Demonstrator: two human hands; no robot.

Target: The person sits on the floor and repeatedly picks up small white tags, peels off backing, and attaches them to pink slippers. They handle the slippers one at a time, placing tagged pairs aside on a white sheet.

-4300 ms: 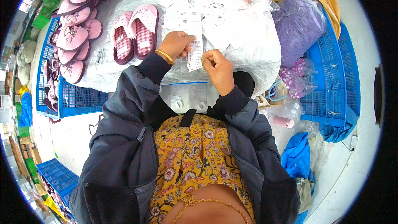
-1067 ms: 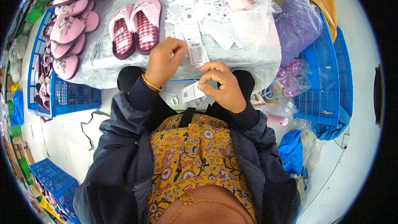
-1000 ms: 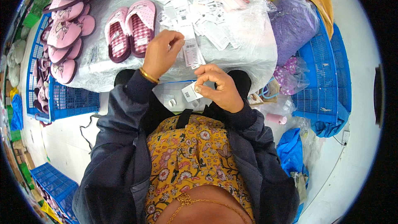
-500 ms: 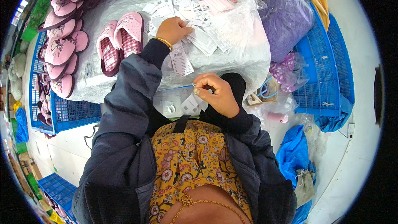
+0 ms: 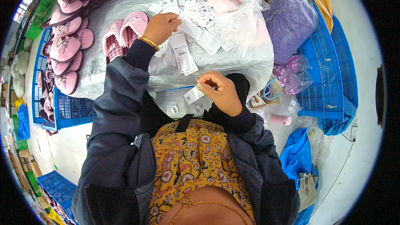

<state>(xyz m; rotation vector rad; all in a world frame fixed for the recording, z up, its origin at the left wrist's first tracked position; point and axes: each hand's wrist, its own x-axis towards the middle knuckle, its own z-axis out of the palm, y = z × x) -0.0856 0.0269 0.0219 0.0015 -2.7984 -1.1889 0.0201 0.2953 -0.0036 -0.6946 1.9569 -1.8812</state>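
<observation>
My left hand (image 5: 163,28) reaches over the plastic-covered table, its fingers pinched at the edge of a white paper tag (image 5: 190,28) among the loose tags. Below it, a long printed tag (image 5: 183,56) lies on the plastic wrap. Nearer my body, my right hand (image 5: 221,93) is closed, with a small white tag (image 5: 193,95) hanging at its thumb and fingertip. Something thin sticks up from that pinch, too small to name. A pair of pink slippers (image 5: 134,26) with checked insoles stands just left of my left hand, partly hidden by my sleeve.
Rows of pink slippers (image 5: 66,48) line the table's left and far edges. A blue crate (image 5: 75,111) stands at the left, and another blue crate (image 5: 321,75) at the right beside a purple bag (image 5: 289,23). A white tape roll (image 5: 175,109) lies before my lap.
My left hand has shifted left and slightly away from me, and its fingers now touch a tag. The small tag by my right hand now hangs higher, at the fingertips.
</observation>
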